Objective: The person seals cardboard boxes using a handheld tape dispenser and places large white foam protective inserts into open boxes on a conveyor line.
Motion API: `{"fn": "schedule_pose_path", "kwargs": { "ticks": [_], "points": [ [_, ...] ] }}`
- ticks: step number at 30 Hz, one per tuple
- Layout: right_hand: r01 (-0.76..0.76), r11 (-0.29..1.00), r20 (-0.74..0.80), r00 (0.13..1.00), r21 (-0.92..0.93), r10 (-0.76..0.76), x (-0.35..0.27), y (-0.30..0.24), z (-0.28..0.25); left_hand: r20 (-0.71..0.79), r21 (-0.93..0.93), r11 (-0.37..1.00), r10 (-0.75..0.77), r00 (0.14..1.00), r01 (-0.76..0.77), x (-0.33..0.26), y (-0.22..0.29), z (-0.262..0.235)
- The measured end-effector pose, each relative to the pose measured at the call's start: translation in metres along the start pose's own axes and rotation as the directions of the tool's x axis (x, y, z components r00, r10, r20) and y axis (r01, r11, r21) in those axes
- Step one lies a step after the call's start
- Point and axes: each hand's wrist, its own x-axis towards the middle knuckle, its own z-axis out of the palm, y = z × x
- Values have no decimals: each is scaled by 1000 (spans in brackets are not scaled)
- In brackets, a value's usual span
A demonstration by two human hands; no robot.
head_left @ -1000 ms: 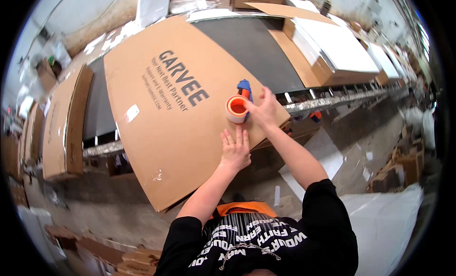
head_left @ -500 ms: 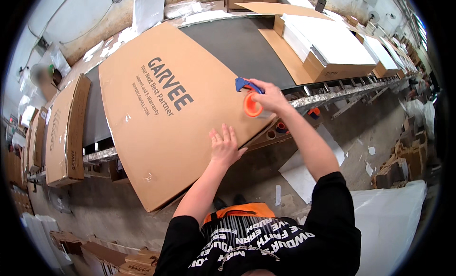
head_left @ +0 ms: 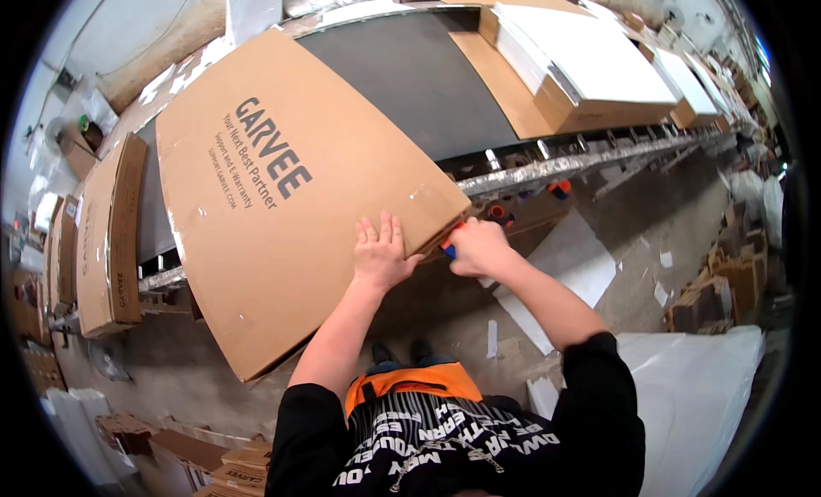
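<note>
A large flat brown cardboard box [head_left: 282,240] with dark print lies aslant on the conveyor, its near right corner jutting over the edge toward me. My left hand [head_left: 382,253] rests palm down on its top near the front edge, fingers spread, thumb by the rim. Beside that corner, my right hand [head_left: 481,247] grips a tape dispenser [head_left: 449,250] against the side of the box. Only bits of its blue and orange parts show; my fingers and the box hide the rest. A short strip of shiny tape [head_left: 416,193] lies across the top near the corner.
A dark conveyor belt [head_left: 402,69] with a metal edge runs behind the box. Farther right on it stands an open carton with white panels [head_left: 590,52]. More closed boxes [head_left: 111,232] stand at left. White sheets [head_left: 556,283] and scraps lie on the floor; wrapped white material [head_left: 693,403] is at lower right.
My right hand has brought the tape dispenser from above the box top down to its side at the near right corner. My left hand stays flat on the box.
</note>
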Motion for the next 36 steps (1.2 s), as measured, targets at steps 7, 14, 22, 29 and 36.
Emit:
{"fn": "schedule_pose_path", "kwargs": {
  "ticks": [7,14,22,29,36],
  "points": [
    [-27,997,160,986,-77,39,8,-23,120,16,34,999,10,1000,-11,-2,-3,-7],
    [-371,836,195,928,405,318,-79,-78,185,175,11,993,110,978,-114,-95,-66,-43],
    [83,897,-373,923,433,95,-98,-224,53,66,-65,994,-87,994,91,-304,-211,-108],
    [124,979,-313,947,163,-68,20,-394,-73,-314,-188,982,-40,949,-21,-307,-225,-77],
    [44,996,239,969,72,-60,-57,-383,-2,-316,-221,975,-70,946,-1,-319,-233,-77]
  ]
}}
